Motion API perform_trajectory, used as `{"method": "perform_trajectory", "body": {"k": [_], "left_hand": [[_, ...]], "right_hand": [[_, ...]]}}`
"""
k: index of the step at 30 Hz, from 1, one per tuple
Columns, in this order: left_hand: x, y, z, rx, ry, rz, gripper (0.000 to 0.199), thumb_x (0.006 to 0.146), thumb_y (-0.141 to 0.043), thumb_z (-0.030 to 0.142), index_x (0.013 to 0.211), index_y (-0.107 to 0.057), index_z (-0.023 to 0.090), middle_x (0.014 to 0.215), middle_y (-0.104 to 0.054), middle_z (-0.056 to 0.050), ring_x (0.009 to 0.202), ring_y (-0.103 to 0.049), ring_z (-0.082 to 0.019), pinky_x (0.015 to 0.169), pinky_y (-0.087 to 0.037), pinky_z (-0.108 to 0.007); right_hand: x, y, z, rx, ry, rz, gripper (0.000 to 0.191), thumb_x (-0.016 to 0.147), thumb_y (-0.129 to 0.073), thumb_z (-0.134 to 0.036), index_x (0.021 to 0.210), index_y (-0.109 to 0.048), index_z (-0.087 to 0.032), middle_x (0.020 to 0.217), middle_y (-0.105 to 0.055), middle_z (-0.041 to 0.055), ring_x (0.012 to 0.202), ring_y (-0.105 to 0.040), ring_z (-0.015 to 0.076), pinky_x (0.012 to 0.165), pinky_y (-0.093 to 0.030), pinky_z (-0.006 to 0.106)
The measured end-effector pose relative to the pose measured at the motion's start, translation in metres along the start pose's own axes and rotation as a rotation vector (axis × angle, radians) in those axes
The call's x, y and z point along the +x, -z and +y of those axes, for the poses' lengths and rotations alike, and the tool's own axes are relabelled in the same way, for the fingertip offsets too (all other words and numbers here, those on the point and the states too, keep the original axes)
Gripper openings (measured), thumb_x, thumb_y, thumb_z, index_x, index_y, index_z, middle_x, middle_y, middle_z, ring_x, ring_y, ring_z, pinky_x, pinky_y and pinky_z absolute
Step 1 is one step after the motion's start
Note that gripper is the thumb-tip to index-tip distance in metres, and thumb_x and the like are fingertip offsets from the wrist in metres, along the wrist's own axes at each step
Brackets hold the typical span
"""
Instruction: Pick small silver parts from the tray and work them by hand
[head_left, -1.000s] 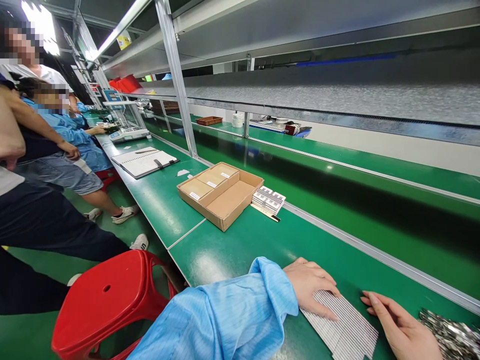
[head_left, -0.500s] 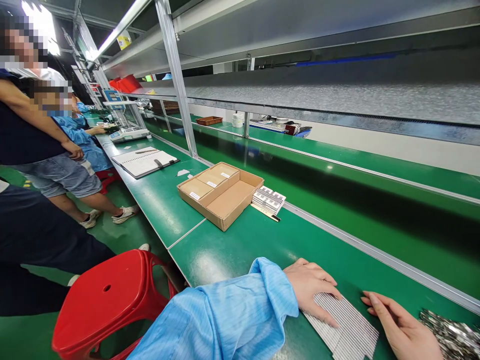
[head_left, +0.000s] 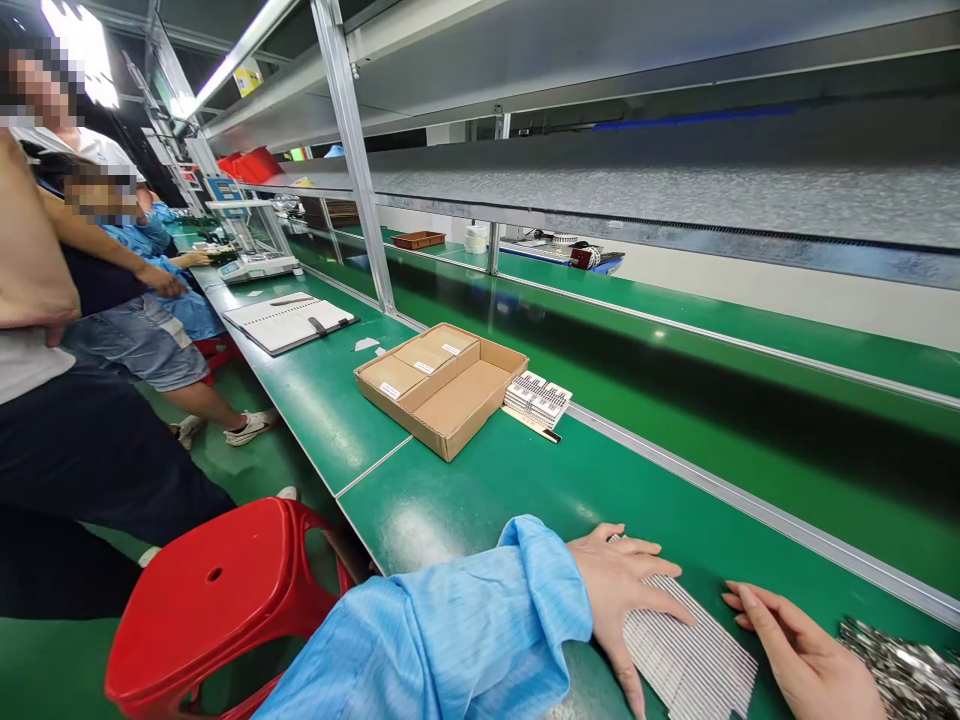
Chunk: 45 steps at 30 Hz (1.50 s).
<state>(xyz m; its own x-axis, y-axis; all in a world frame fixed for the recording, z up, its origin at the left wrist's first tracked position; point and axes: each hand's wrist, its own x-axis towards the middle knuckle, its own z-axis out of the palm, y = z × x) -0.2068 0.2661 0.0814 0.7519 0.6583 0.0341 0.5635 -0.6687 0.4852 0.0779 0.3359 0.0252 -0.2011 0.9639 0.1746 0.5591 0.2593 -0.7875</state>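
Observation:
My left hand point(head_left: 626, 590), in a blue sleeve point(head_left: 480, 610), lies with fingers spread over a flat array of narrow grey-white strips point(head_left: 697, 650) set side by side on the green table. Its palm and fingers cover the array's left end. To the right of the strips, and apart from them, my right hand point(head_left: 806, 650) is closed with its thumb against the forefinger. Whether anything is pinched there is hidden. Beside that hand, at the right edge, is a pile of small shiny metal pieces point(head_left: 900, 665).
A shallow cardboard box point(head_left: 450, 440) holds labelled small boxes; stacked printed cards point(head_left: 536, 398) lie beside it. Further along are an open notebook point(head_left: 289, 325) and a scale point(head_left: 259, 268). A red stool point(head_left: 217, 590) stands left of the table point(head_left: 450, 520). Several people are at the left.
My left hand has spread its fingers wider over the strips, its thumb swinging toward me. My right hand has stayed put. At the left, a person in white has come further into view.

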Motion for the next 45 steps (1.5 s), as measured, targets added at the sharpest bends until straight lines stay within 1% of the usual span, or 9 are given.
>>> {"method": "perform_trajectory", "body": {"k": [6,9,13,17,21,31,37,41,45], "left_hand": [[-0.004,0.0,0.009,0.05,0.027,0.078,0.094,0.067,-0.069,0.07,0.146,-0.035,0.032,0.157,-0.018,-0.005,0.146,-0.007,-0.027,0.114,-0.001,-0.054],[-0.003,0.002,0.013,0.067,0.024,0.08,0.093,0.067,-0.066,0.073,0.144,-0.037,0.031,0.153,-0.026,-0.009,0.142,-0.018,-0.029,0.112,-0.01,-0.052],[0.001,0.002,0.015,0.073,0.013,0.125,0.087,0.064,-0.066,0.074,0.134,-0.046,0.026,0.138,-0.04,-0.011,0.129,-0.033,-0.029,0.107,-0.019,-0.05],[0.004,-0.002,0.016,0.101,-0.02,0.168,0.081,0.063,-0.071,0.069,0.126,-0.047,0.023,0.131,-0.043,-0.012,0.124,-0.035,-0.028,0.107,-0.019,-0.047],[0.006,-0.004,0.018,0.081,-0.042,0.18,0.077,0.059,-0.074,0.065,0.116,-0.046,0.021,0.124,-0.046,-0.009,0.116,-0.041,-0.026,0.103,-0.026,-0.043],[0.01,-0.005,0.024,0.056,-0.26,0.188,0.077,0.06,-0.066,0.073,0.107,-0.04,0.018,0.129,-0.046,-0.012,0.118,-0.042,-0.028,0.102,-0.027,-0.043],[0.012,-0.012,0.032,0.11,-0.38,0.106,0.062,0.075,-0.056,0.065,0.112,-0.041,0.017,0.134,-0.042,-0.013,0.124,-0.038,-0.03,0.101,-0.028,-0.045],[0.014,-0.018,0.029,0.11,-0.386,0.105,0.059,0.076,-0.058,0.061,0.111,-0.041,0.018,0.129,-0.048,-0.01,0.118,-0.042,-0.025,0.097,-0.033,-0.041],[0.016,-0.029,0.029,0.041,-0.359,0.162,0.07,0.062,-0.071,0.066,0.107,-0.045,0.019,0.122,-0.054,-0.006,0.109,-0.048,-0.023,0.096,-0.034,-0.038]], "right_hand": [[0.0,0.0,-0.001,-0.001,0.009,0.006,0.063,0.076,-0.057,-0.076,0.098,-0.072,-0.019,0.097,-0.066,0.004,0.081,-0.066,0.0204,0.062,-0.058,0.016],[-0.001,0.001,-0.006,-0.007,-0.001,0.011,0.063,0.074,-0.057,-0.076,0.096,-0.072,-0.019,0.096,-0.066,0.0039,0.08,-0.066,0.0204,0.061,-0.058,0.016],[-0.002,0.001,-0.007,0.001,-0.034,0.003,0.065,0.072,-0.057,-0.077,0.096,-0.072,-0.019,0.095,-0.066,0.0037,0.081,-0.066,0.0198,0.063,-0.058,0.015],[-0.002,0.001,-0.004,-0.007,-0.049,0.001,0.065,0.072,-0.057,-0.078,0.098,-0.072,-0.02,0.097,-0.066,0.0031,0.082,-0.066,0.0201,0.063,-0.058,0.015],[-0.002,0.0,-0.004,-0.009,-0.054,0.001,0.066,0.071,-0.057,-0.079,0.097,-0.072,-0.02,0.098,-0.066,0.0033,0.082,-0.066,0.021,0.063,-0.058,0.017],[-0.001,0.001,-0.005,-0.033,-0.06,-0.01,0.069,0.071,-0.054,-0.081,0.098,-0.072,-0.02,0.099,-0.066,0.0029,0.086,-0.065,0.0219,0.065,-0.059,0.02],[-0.004,0.001,-0.005,-0.015,-0.065,-0.022,0.07,0.07,-0.054,-0.081,0.098,-0.071,-0.02,0.099,-0.066,0.0031,0.086,-0.065,0.0215,0.068,-0.059,0.021],[0.001,-0.002,-0.022,0.049,-0.012,0.019,0.061,0.071,-0.059,-0.074,0.092,-0.073,-0.018,0.093,-0.066,0.0054,0.078,-0.066,0.0214,0.061,-0.058,0.02],[-0.004,-0.005,-0.054,0.194,0.095,0.047,0.049,0.076,-0.064,-0.062,0.082,-0.071,-0.014,0.078,-0.065,0.0109,0.064,-0.065,0.0238,0.054,-0.056,0.026]]}}
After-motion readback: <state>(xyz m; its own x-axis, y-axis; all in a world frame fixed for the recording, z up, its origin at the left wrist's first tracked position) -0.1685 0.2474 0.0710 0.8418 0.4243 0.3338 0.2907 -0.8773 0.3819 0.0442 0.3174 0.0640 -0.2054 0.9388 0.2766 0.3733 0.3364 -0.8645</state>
